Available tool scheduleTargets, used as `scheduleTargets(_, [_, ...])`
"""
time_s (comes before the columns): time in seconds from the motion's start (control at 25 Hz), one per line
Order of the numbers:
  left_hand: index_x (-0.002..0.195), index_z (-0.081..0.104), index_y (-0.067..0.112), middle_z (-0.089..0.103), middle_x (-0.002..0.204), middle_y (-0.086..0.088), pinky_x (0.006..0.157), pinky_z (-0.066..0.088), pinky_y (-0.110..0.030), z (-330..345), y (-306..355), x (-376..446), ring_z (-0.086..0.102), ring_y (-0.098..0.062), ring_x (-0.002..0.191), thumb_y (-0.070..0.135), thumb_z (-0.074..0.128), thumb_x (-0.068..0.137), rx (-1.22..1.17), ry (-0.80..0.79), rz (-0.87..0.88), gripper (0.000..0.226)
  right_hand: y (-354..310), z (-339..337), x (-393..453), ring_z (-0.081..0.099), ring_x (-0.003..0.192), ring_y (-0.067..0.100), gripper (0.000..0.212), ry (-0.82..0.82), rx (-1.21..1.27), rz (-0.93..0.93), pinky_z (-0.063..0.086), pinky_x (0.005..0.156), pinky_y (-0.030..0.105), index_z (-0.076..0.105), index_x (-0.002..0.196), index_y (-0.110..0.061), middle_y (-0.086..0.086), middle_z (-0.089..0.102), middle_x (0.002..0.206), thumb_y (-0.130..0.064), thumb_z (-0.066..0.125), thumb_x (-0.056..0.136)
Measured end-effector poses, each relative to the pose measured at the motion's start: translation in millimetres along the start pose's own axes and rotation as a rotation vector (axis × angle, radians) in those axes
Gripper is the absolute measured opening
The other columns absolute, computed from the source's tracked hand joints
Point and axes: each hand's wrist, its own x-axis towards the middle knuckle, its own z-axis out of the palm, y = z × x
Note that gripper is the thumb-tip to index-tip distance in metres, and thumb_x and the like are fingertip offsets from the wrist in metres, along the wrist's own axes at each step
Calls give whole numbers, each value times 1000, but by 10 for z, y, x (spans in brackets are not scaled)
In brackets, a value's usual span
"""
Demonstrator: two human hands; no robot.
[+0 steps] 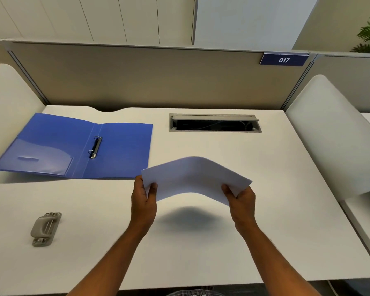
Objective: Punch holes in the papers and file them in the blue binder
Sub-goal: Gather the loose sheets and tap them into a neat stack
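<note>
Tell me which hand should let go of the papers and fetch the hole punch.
Left. The hole punch lies near the desk's left front, on the left hand's side. The right hand would have to cross over, so it probably does better holding the papers above the desk.

Both forearms bare to the frame edge; no sleeves, watch or rings visible on left hand (pixel 143 201) or right hand (pixel 241 201). Plaid fabric (pixel 192 292), grey-white checks, shows at bottom edge.
</note>
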Motion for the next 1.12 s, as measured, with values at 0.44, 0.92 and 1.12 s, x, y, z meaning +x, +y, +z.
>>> scheduleTargets(0.44, [117,51,18,63,108,2,86,49,-20,-1,-254,29,62,-12,101,14,56,99,93,-58,-77,19,320,-59,-54,72,95,19,20,1,-35,101,57,86,37,69,102,-27,-4,75,100,-15,77,89])
scheduleTargets(0.92, [130,53,19,67,117,3,86,53,-29,67,-159,44,65,-13,105,23,56,99,7,-107,-154,31,369,93,-36,54,132,27,86,27,342,674,43,109,44,26,157,-15,7,51,149,-29,77,89])
scheduleTargets(1.12, [122,58,24,72,112,7,83,56,-23,116,-75,-131,68,-7,104,15,56,99,-215,-159,-213,25,307,279,-236,68,113,30,46,-158,808,845,61,90,40,61,131,-1,16,71,124,-5,70,86])
